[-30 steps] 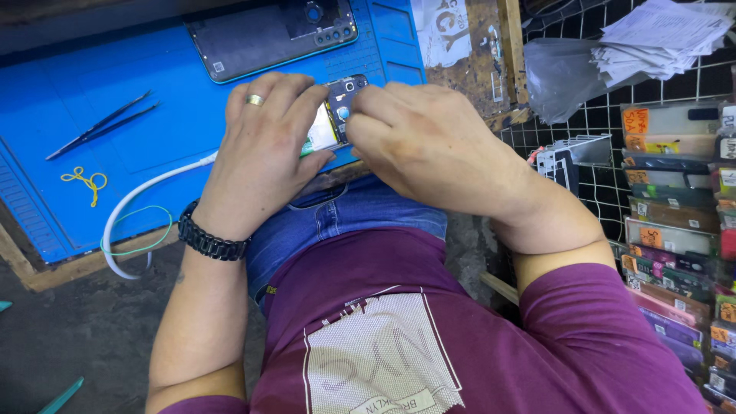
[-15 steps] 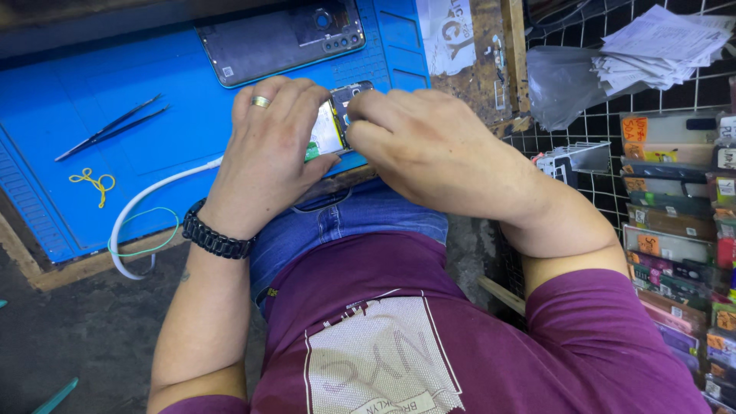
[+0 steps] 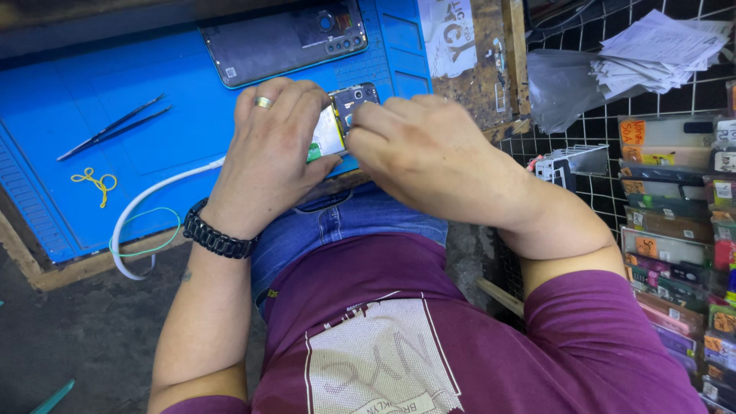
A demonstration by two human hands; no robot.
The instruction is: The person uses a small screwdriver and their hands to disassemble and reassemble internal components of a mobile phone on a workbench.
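Wooden counter (image 3: 69,268) along the top, covered mostly by a blue work mat (image 3: 115,84). Wire rack of packaged phone cases (image 3: 675,230) at right, stack of papers (image 3: 659,46) above it. Dark phone back cover (image 3: 284,42) lying flat at the mat's far edge. Left hand (image 3: 268,153), ring on one finger and black bracelet at the wrist, clamped over the left side of an opened phone (image 3: 345,115) at the mat's near edge. Right hand (image 3: 422,153) just beside, fingers curled together, fingertips pressed on the phone's exposed board; whether pinching a part cannot be told. White cable (image 3: 146,207) curving off the mat's near edge. Black tweezers (image 3: 115,126) left of the hands. Small yellow loop (image 3: 96,182) below the tweezers.
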